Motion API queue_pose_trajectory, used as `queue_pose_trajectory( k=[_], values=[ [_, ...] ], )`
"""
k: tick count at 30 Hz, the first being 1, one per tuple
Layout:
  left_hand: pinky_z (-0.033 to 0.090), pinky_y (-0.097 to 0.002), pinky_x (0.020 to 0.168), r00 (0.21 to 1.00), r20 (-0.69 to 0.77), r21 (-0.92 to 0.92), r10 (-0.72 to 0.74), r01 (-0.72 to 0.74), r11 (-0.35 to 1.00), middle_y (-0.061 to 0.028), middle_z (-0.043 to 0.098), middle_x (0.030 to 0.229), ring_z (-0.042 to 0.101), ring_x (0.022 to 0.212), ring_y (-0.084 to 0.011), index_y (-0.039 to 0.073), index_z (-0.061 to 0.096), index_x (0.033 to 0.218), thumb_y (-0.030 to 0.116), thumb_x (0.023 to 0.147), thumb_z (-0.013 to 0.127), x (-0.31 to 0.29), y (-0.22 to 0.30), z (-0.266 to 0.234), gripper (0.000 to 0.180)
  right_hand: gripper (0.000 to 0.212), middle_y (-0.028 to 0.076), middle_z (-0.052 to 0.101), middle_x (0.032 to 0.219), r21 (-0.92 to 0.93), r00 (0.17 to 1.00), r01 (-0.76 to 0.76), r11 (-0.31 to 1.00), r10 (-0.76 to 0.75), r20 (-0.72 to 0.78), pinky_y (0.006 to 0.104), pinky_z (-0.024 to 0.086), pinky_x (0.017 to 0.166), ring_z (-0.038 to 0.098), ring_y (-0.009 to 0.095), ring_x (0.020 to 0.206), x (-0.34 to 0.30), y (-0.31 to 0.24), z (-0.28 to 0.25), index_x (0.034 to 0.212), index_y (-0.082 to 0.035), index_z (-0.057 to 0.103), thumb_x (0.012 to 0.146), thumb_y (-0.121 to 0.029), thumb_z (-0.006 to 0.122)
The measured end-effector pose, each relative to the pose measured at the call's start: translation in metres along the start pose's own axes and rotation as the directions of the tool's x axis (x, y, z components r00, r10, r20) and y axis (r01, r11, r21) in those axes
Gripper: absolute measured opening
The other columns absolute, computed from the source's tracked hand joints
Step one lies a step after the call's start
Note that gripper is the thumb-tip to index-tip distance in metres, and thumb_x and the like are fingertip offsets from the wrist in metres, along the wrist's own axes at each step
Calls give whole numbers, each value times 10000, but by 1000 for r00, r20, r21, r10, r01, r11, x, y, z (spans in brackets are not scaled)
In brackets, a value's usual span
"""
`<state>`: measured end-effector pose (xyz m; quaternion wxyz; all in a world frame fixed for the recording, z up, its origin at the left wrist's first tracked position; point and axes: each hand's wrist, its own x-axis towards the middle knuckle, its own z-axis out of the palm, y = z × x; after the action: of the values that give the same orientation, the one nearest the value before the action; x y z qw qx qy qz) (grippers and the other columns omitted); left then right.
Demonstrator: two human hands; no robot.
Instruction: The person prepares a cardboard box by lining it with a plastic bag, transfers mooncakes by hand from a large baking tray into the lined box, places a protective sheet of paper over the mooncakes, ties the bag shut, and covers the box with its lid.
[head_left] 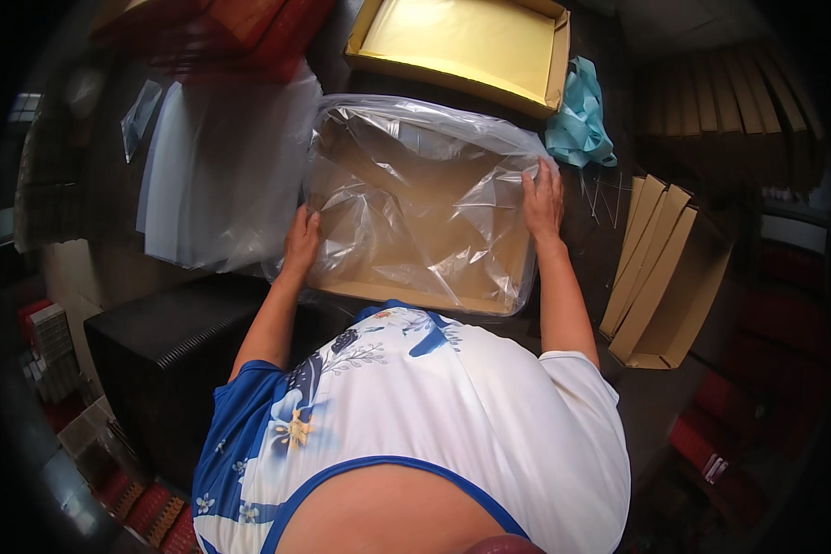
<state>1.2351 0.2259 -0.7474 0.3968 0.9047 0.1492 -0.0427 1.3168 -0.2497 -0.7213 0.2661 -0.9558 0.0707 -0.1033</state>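
In front of me lies a shallow brown cardboard tray (415, 185) with a clear plastic bag (489, 198) around it, its film creased and shiny. My left hand (302, 238) grips the bagged tray's left side, thumb towards the inside and the other fingers mostly hidden. At the far right corner, my right hand (545, 198) is closed over the bag's edge, its fingertips pressing the film against the rim. The bag bunches along the tray's far side.
Flat plastic bags (222, 171) are stacked at the left. Beyond the tray stands a gold-lined box (462, 42), with light blue ribbon (579, 120) beside it. Several nested cardboard trays (660, 277) stand at right. A black box (166, 342) is at lower left, red items (222, 37) at far left.
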Motion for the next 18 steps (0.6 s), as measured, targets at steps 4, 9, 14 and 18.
queue_pose_trajectory(
  k=[4,9,14,18],
  values=[
    [483,-408,985,999,-10,98,-45,46,994,-238,662,1252,634,1191,-374,6,547,1380,366,1054,516,17,-2,8,487,514,181,662,1296,263,990,-123,957,101,96,426,452,1040,621,353,1156,85,38,37,1325,-45,650,1028,-445,524],
    [498,-393,937,990,-129,-18,-59,57,998,-220,692,1179,663,1139,-353,19,639,1272,409,1065,487,11,-4,13,467,513,140,746,1033,637,711,-691,343,481,512,344,504,874,673,226,916,108,109,62,1032,50,758,1040,-415,541],
    [500,-365,912,983,-141,-198,-119,89,976,-191,718,1104,686,1062,-325,28,667,1233,445,1060,488,3,0,13,486,441,158,704,1190,505,800,-580,640,566,201,365,504,956,668,270,1072,34,119,36,1142,23,719,1053,-373,549],
    [498,-355,909,960,-181,-199,-213,176,964,-167,725,1074,687,1033,-296,36,681,1228,447,1057,494,1,-15,17,482,473,252,503,1449,9,968,-217,976,214,128,421,391,1104,505,377,1316,-59,50,-2,1233,4,688,1071,-386,475]
  ],
)
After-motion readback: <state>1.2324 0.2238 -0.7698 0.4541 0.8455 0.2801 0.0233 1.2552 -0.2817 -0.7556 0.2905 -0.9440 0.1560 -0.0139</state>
